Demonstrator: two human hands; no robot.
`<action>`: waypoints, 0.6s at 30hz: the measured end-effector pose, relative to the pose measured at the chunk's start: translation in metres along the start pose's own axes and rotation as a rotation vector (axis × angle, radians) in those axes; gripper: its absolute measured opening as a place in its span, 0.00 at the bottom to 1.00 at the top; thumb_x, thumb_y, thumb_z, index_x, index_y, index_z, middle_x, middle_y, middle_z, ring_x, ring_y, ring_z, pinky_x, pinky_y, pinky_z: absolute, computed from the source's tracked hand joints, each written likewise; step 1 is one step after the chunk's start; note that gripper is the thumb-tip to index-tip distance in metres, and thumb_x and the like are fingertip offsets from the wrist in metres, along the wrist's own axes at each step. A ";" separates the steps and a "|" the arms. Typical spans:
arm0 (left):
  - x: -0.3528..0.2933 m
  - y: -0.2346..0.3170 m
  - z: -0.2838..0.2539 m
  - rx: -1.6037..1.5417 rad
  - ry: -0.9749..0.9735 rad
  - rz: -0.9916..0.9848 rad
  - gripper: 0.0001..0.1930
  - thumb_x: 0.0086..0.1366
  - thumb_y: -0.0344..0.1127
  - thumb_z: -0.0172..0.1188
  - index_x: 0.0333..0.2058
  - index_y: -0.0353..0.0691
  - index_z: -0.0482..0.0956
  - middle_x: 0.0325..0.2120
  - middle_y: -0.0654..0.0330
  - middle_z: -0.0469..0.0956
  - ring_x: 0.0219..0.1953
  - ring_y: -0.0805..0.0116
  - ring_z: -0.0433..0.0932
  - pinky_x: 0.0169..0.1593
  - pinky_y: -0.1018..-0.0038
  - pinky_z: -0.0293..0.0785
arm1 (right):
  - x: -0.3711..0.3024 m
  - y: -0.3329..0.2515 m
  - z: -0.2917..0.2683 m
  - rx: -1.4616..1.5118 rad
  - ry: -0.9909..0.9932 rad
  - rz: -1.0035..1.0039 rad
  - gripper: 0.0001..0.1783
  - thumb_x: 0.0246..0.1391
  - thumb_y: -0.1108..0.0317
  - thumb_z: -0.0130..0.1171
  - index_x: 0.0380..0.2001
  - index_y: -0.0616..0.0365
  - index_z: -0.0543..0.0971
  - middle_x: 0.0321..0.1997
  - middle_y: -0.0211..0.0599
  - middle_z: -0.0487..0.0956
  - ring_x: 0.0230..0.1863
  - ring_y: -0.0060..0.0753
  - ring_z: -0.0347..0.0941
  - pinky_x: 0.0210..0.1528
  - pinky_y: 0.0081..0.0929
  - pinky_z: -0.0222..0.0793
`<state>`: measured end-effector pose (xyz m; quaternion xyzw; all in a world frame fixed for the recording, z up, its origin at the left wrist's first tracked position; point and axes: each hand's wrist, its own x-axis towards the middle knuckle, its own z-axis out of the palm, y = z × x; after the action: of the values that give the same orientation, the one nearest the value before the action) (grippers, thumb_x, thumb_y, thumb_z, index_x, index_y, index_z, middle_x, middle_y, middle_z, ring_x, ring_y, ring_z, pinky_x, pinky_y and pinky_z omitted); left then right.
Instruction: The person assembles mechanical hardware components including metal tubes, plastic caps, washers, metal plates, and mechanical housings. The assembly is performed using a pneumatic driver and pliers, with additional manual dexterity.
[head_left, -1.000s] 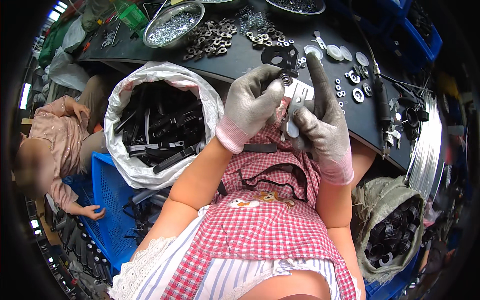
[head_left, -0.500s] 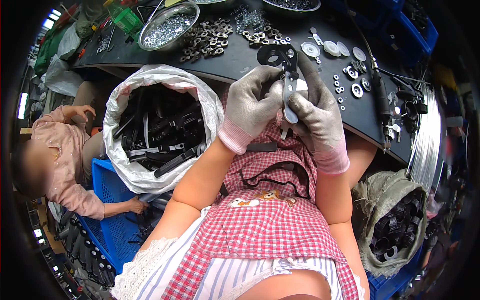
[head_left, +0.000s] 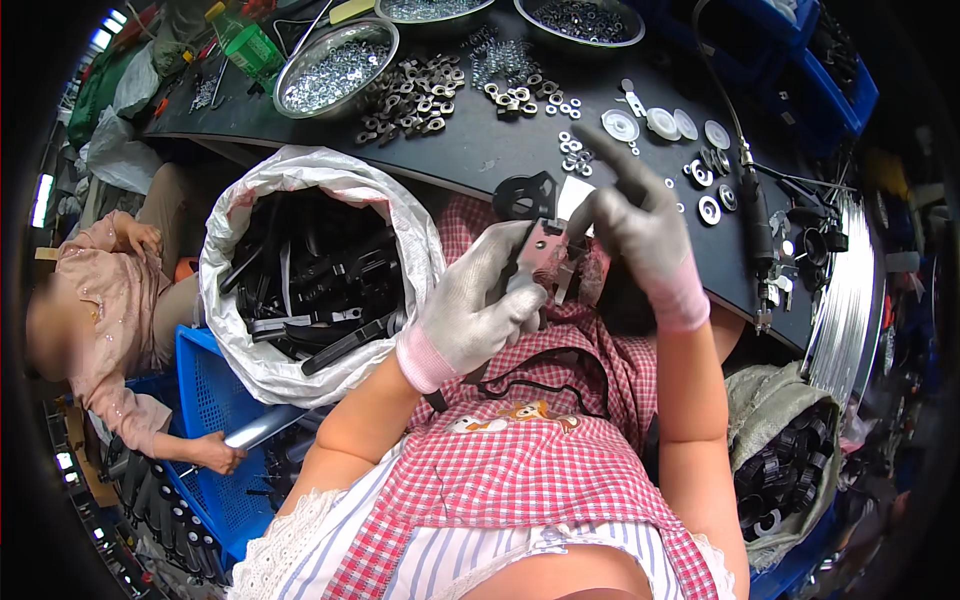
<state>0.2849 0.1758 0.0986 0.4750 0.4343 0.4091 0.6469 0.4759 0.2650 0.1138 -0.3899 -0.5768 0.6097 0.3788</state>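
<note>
My gloved left hand is closed round a black ring-ended part with a flat metal plate that has holes in it. The ring end points away from me, above the apron at the table's near edge. To its right my gloved right hand is apart from the part, its index finger stretched toward a small group of washers on the dark table. Its thumb is spread from that finger, and I see nothing held there. Beyond the hands lie metal nut-like pieces and white plastic discs.
A white sack of black parts stands at my left, a woven sack at my right. Metal bowls of small hardware line the back. A hanging power screwdriver is on the right. At far left, a co-worker's hand holds a metal tube.
My left hand has come lower and nearer with the black part, now turned. My right hand has let go of it and stretched its index finger. The co-worker's hand has pulled a tube into view.
</note>
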 end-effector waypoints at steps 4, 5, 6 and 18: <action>0.002 -0.006 -0.002 0.042 0.126 0.020 0.26 0.62 0.31 0.53 0.57 0.33 0.58 0.51 0.56 0.69 0.24 0.78 0.74 0.23 0.84 0.70 | 0.107 0.027 -0.059 -0.877 0.273 -0.277 0.20 0.55 0.57 0.59 0.39 0.66 0.80 0.33 0.44 0.82 0.34 0.36 0.79 0.39 0.28 0.73; 0.003 -0.007 -0.003 0.039 0.127 0.024 0.26 0.62 0.31 0.53 0.57 0.33 0.58 0.51 0.56 0.69 0.24 0.78 0.74 0.23 0.84 0.70 | 0.129 0.031 -0.066 -1.160 0.204 -0.301 0.23 0.55 0.54 0.60 0.40 0.67 0.80 0.34 0.46 0.81 0.35 0.41 0.79 0.41 0.30 0.74; 0.001 -0.008 -0.005 -0.004 0.161 0.029 0.26 0.61 0.31 0.53 0.57 0.34 0.58 0.51 0.56 0.69 0.24 0.77 0.74 0.23 0.84 0.70 | 0.144 0.029 -0.056 -1.227 0.158 -0.173 0.27 0.51 0.49 0.62 0.39 0.67 0.80 0.36 0.51 0.81 0.39 0.47 0.78 0.45 0.35 0.72; 0.028 -0.015 -0.022 0.297 0.253 0.381 0.28 0.59 0.32 0.61 0.58 0.33 0.64 0.49 0.59 0.67 0.42 0.71 0.75 0.44 0.78 0.73 | 0.156 0.034 -0.073 -1.028 0.176 -0.263 0.16 0.53 0.61 0.58 0.36 0.63 0.80 0.30 0.46 0.82 0.36 0.41 0.79 0.41 0.32 0.72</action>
<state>0.2735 0.2049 0.0754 0.5829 0.4697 0.5115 0.4219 0.4787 0.4351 0.0720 -0.4993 -0.8109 0.1610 0.2592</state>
